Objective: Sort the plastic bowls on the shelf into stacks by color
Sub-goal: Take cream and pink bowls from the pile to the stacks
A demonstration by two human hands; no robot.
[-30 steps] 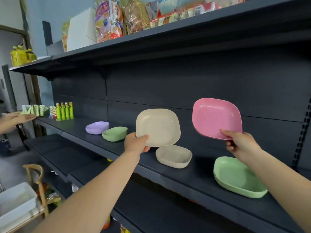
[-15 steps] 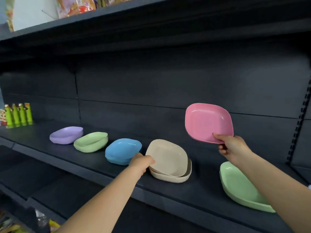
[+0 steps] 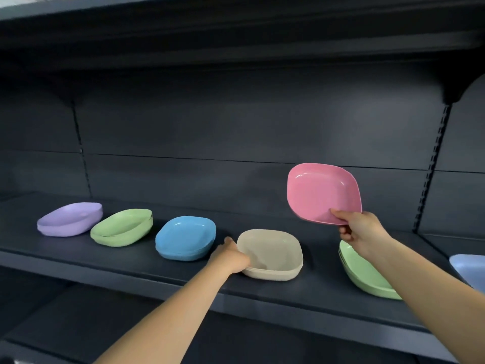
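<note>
Two hands work a dark metal shelf carrying rounded-square plastic bowls. Half a second earlier the left hand was lowering a tilted beige bowl; it now sits nested level in the beige bowl stack, the fingers still curled on its near-left rim, so the beige pile appears complete. The right hand keeps its grip pinched on the lower edge of a raised pink plastic bowl, held above the shelf with no pink pile visible. A lilac bowl, a green stack, a blue stack, a second green stack and a pale blue bowl rest apart; the two green piles likely need merging. No brands, labels or legible writing appear.
</note>
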